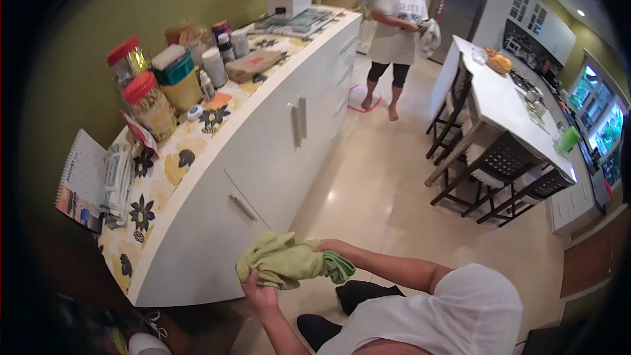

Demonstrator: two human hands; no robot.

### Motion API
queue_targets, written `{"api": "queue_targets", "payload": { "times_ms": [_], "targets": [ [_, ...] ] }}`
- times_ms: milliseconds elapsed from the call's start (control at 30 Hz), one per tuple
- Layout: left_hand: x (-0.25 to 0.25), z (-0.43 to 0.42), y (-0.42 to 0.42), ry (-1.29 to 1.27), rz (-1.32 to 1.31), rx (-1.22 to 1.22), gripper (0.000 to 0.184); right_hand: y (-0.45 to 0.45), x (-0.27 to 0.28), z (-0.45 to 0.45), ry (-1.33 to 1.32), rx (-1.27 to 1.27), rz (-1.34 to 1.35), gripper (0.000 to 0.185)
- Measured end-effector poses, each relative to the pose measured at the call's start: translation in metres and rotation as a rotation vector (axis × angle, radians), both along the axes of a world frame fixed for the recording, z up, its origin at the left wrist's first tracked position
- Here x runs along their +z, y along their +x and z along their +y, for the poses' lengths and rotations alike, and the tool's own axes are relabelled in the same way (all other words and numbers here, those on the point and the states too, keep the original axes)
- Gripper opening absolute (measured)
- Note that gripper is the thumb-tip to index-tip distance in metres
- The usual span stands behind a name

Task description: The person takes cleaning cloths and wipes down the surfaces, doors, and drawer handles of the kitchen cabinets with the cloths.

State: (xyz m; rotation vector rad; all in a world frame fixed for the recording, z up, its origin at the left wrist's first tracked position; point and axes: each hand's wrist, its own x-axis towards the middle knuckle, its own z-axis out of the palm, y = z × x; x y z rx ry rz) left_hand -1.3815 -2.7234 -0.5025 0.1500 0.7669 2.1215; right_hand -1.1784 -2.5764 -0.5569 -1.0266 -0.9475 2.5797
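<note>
A crumpled light green cloth (282, 261) is held in front of the white cabinet, above the floor. My left hand (261, 292) grips its lower left part, with the fingers partly behind the fabric. My right hand (334, 247) is closed on the upper right part of the same cloth. A darker green folded piece (338, 267) hangs just below my right hand; I cannot tell whether it is a separate cloth.
Jars, bottles and a calendar (82, 174) stand on the flower-patterned counter (174, 187) at the left. Another person (397, 20) stands farther back, holding a cloth (430, 38). Dark chairs (503, 158) surround the white table (499, 102) at the right.
</note>
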Motion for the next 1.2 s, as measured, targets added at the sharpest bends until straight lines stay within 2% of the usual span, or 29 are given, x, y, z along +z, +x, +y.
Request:
{"api": "queue_targets", "payload": {
  "times_ms": [100,200,267,333,400,433,500,600,667,700,800,867,1000,1033,1100,1133,1167,1200],
  "targets": [
    [-0.034,0.006,-0.007,0.061,-0.249,-0.014,0.045,-0.003,-0.040,0.038,-0.396,0.114,0.301,0.044],
    [-0.130,0.008,-0.027,-0.074,-0.339,-0.103,0.043,-0.007,-0.041,0.051,-0.040,-0.025,0.519,0.057],
    [-0.186,0.019,-0.037,-0.067,-0.293,-0.156,0.040,-0.011,-0.114,0.079,0.084,0.113,0.405,0.070],
    [-0.221,0.025,-0.044,-0.119,-0.183,-0.115,0.036,-0.016,-0.133,0.096,0.342,0.206,0.127,0.069],
    [-0.236,0.041,-0.056,-0.220,0.000,0.006,0.031,-0.015,-0.197,0.134,0.497,0.176,0.019,0.071],
    [-0.246,0.047,-0.063,-0.269,0.092,0.064,0.029,-0.019,-0.202,0.144,0.496,0.042,0.041,0.070],
    [-0.274,0.048,-0.077,-0.242,0.157,0.163,0.031,-0.037,-0.198,0.136,0.414,-0.233,0.412,0.070],
    [-0.301,0.036,-0.087,-0.103,0.239,0.225,0.033,-0.045,-0.235,0.143,0.538,-0.131,0.274,0.067],
    [-0.323,0.025,-0.097,-0.173,0.437,0.267,0.034,-0.035,-0.269,0.161,0.789,0.024,0.073,0.064],
    [-0.332,0.019,-0.099,-0.215,0.532,0.289,0.034,-0.033,-0.280,0.164,0.913,0.099,-0.031,0.063],
    [-0.344,0.004,-0.108,-0.297,0.802,0.302,0.031,-0.028,-0.285,0.158,0.936,-0.057,0.076,0.056],
    [-0.348,-0.004,-0.110,-0.282,0.815,0.253,0.029,-0.031,-0.303,0.152,0.880,-0.159,0.139,0.053],
    [-0.319,-0.015,-0.126,-0.256,0.893,0.136,0.029,-0.034,-0.273,0.134,0.700,-0.391,0.297,0.048],
    [-0.316,-0.016,-0.131,-0.235,0.890,0.091,0.030,-0.030,-0.269,0.133,0.769,-0.344,0.270,0.038],
    [-0.309,-0.014,-0.139,-0.185,0.891,-0.013,0.032,-0.026,-0.274,0.132,1.116,-0.193,0.085,0.031],
    [-0.312,-0.012,-0.148,-0.240,0.981,-0.016,0.034,-0.025,-0.279,0.133,1.283,-0.113,-0.021,0.028],
    [-0.316,-0.011,-0.153,-0.296,1.062,-0.018,0.036,-0.024,-0.282,0.135,1.340,-0.101,-0.043,0.021],
    [-0.322,-0.010,-0.156,-0.351,1.133,-0.022,0.038,-0.019,-0.281,0.136,1.255,-0.139,-0.061,0.020]
  ]
}}
